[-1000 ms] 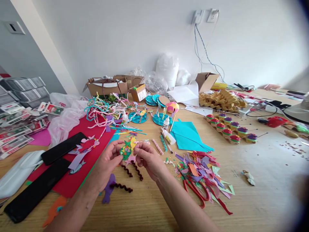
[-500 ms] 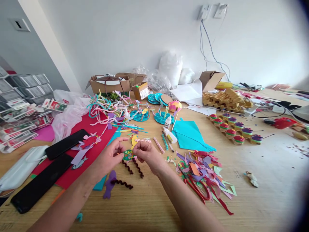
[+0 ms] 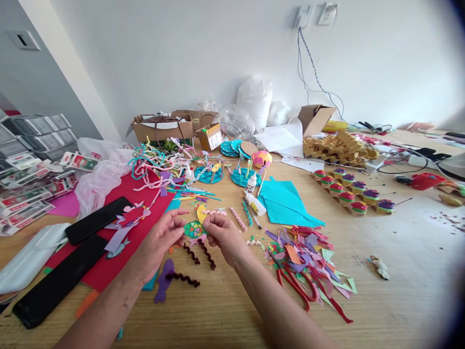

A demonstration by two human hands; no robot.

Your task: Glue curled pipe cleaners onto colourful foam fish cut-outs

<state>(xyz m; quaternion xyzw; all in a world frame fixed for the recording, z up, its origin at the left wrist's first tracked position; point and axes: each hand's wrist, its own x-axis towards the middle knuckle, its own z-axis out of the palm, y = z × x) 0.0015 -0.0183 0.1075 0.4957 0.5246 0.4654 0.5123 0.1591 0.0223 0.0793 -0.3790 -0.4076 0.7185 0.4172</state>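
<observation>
Between my hands is a green paper fish (image 3: 193, 229) covered with small coloured triangles. My right hand (image 3: 221, 236) pinches its right end between thumb and fingers. At the fish's left end, my left hand (image 3: 165, 238) is closed with thumb and fingertips on the edge, the index finger raised. Just behind lies a yellow paper cutout (image 3: 201, 212), perhaps a seahorse. Pink paper (image 3: 197, 241) shows below the fish. Curly dark brown pipe cleaners (image 3: 207, 254) lie nearer me, and another one (image 3: 185, 278) touches a purple paper fish (image 3: 165, 281).
Red-handled scissors (image 3: 296, 286) lie among paper scraps (image 3: 301, 254) at right. Glue bottles (image 3: 256, 203) stand and lie ahead, beside blue sheets (image 3: 286, 201). Two black cases (image 3: 60, 278) rest on red paper (image 3: 109, 264) at left. An egg carton (image 3: 345, 194) holds decorated pieces.
The green fish has turned so that more of its triangle-covered face shows. My left fingers have shifted slightly left along its edge. The view has moved a little.
</observation>
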